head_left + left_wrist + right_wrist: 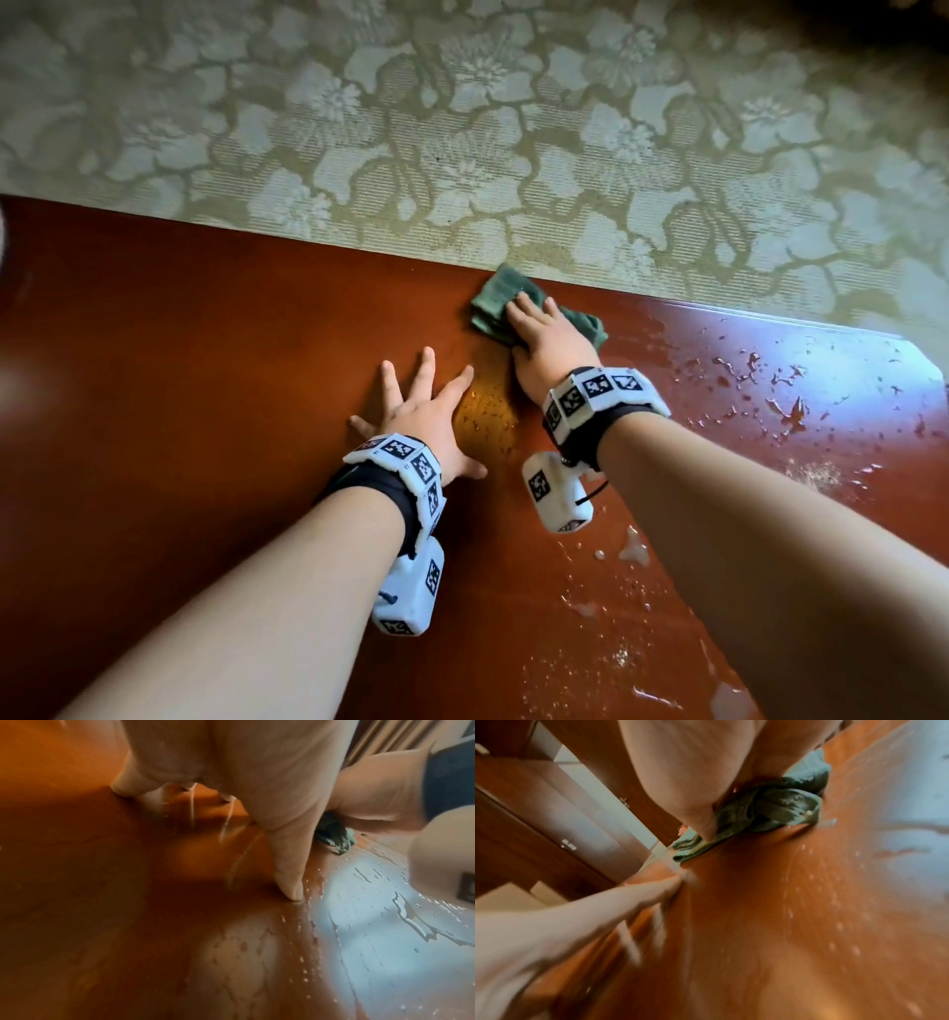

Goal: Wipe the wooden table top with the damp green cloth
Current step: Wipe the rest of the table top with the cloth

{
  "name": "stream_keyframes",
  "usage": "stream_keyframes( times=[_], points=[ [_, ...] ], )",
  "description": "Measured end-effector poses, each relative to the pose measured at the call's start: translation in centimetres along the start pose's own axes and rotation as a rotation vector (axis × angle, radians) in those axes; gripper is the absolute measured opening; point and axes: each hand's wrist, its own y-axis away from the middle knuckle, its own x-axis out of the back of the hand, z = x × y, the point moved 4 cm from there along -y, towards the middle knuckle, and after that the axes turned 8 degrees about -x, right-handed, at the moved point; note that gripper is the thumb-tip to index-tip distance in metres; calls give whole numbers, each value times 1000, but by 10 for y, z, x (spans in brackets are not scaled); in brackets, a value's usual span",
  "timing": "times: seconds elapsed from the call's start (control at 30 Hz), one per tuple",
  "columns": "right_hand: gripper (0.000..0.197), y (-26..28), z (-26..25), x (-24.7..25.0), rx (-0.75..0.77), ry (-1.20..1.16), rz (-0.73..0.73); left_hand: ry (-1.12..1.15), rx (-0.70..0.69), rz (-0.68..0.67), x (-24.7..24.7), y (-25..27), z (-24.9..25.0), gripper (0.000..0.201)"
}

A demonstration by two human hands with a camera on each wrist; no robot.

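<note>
The green cloth [495, 300] lies folded at the far edge of the reddish wooden table top [205, 334]. My right hand [544, 334] presses down on it with flat fingers, and the thumb sits at the cloth's left side. In the right wrist view the cloth [777, 809] is bunched under the palm, with the thumb [703, 825] pushing on its edge. My left hand [426, 406] lies flat on the bare wood just left of the right wrist, fingers spread, holding nothing. The left wrist view shows its thumb [290, 882] touching the wet wood and the cloth [334, 835] beyond.
Water drops and smeared streaks [770, 390] cover the right half of the table, down to the near edge. A floral carpet [462, 128] lies beyond the far edge. The table's cut corner [919, 354] is at the right. Wooden cabinet doors [539, 811] stand past the edge.
</note>
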Motion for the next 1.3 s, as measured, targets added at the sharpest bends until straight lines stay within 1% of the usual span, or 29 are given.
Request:
stream_keyframes(
  times=[0.07,0.1,0.13,0.17,0.23,0.27,0.37,0.43,0.57,0.67,0.73,0.8,0.9,1.0,1.03,1.1,1.13,1.2,1.3],
  points=[
    [66,3,-9,-7,90,19,12,-43,-19,11,6,1,-6,113],
    [67,4,-9,-10,106,23,18,-55,-18,25,10,2,-13,113],
    [69,4,-8,-12,95,24,20,-54,7,46,15,3,-24,115],
    [70,2,-8,-13,63,22,16,-37,61,68,20,5,-40,119],
    [71,-2,-12,-11,-32,3,13,12,177,87,26,9,-68,127],
    [72,-6,-18,-9,-70,-8,12,37,199,84,27,11,-77,128],
    [74,-24,-46,-3,-110,-43,-23,95,181,71,29,12,-79,129],
    [77,-37,-69,-2,-82,-60,-57,118,183,76,29,12,-77,129],
    [77,-49,-102,-8,71,7,-57,123,176,100,26,10,-79,128],
    [68,-38,-98,-17,262,88,1,129,165,94,26,11,-79,128],
    [60,-23,-84,-23,404,138,7,132,160,96,26,12,-80,126],
    [54,-3,-61,-27,516,112,11,122,158,100,26,13,-80,125],
    [55,26,-24,-26,616,41,15,81,146,85,24,15,-77,118],
    [58,52,12,-26,676,57,30,0,50,49,18,16,-65,99],
    [58,58,24,-26,661,50,30,-32,3,30,15,17,-59,93],
    [53,66,48,-21,572,-33,49,-92,-91,-14,5,18,-43,85],
    [50,68,58,-16,519,-96,86,-113,-129,-38,-1,18,-35,84],
    [48,70,78,-4,386,-217,206,-154,-187,-75,-12,20,-19,84],
    [49,63,110,17,139,-362,357,-147,-180,-86,-18,18,-3,89]
  ],
)
